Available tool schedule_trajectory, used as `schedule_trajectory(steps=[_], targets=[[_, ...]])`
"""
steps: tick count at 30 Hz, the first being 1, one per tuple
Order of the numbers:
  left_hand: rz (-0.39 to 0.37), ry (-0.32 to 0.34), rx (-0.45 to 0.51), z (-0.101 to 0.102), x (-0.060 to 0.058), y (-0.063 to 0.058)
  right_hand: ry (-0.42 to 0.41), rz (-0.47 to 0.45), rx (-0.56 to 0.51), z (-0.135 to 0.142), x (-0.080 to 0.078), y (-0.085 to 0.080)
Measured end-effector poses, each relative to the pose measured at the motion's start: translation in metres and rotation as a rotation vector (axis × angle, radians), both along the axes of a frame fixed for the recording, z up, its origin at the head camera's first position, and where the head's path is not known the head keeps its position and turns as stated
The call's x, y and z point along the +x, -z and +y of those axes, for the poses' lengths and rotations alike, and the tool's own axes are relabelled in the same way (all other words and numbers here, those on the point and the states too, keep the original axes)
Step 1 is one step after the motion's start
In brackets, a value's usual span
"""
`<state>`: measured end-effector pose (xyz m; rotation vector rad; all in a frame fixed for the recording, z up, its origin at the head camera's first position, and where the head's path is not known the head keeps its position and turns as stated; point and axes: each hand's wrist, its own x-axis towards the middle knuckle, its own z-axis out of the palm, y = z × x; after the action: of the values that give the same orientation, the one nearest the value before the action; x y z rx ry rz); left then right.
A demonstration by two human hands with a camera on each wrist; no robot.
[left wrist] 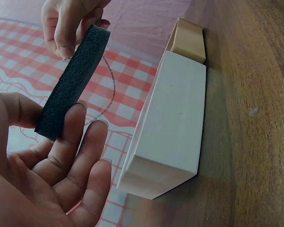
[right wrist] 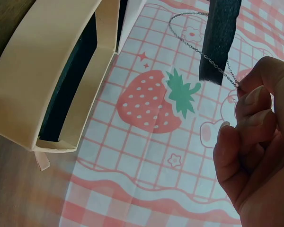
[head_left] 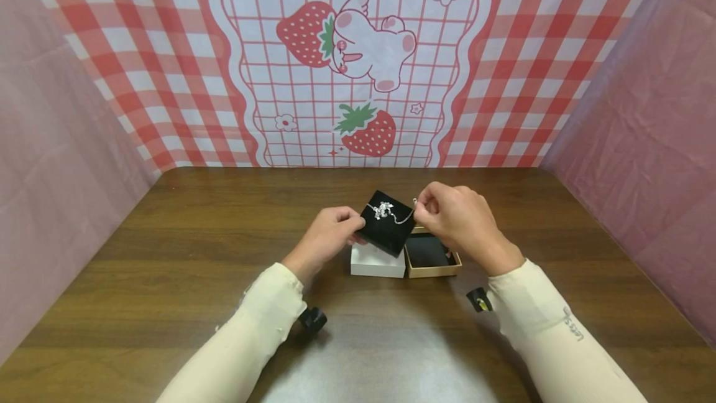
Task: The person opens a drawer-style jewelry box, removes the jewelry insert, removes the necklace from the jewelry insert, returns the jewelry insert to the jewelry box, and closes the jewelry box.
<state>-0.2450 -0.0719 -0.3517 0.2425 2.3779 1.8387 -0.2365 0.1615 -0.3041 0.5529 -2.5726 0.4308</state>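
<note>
My left hand pinches the left corner of a square black foam pad, holding it tilted above the boxes. Across the pad's face lies a silver chain with a sparkling pendant; whether it is a necklace or a bracelet I cannot tell. Thumb and forefinger of my right hand pinch the chain's end just off the pad's right corner. In the left wrist view a loop of the chain hangs behind the pad. The right wrist view shows the chain running past the pad's edge to my right fingertips.
Below the pad, a white box piece sits on the wooden table. Right beside it stands an open tan box with a black lining and a small pink tab. A checked strawberry cloth hangs behind the table.
</note>
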Motion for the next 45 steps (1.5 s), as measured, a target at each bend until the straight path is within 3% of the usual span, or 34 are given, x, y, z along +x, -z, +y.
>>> schedule_trajectory(steps=[29,45], targets=[[-0.011,0.032,0.034,-0.001,0.0,0.002,0.022,0.022,-0.021,0.005,-0.016,-0.012],[0.016,-0.007,0.061,-0.001,0.0,-0.001,0.08,-0.054,-0.032,0.011,-0.022,-0.009]])
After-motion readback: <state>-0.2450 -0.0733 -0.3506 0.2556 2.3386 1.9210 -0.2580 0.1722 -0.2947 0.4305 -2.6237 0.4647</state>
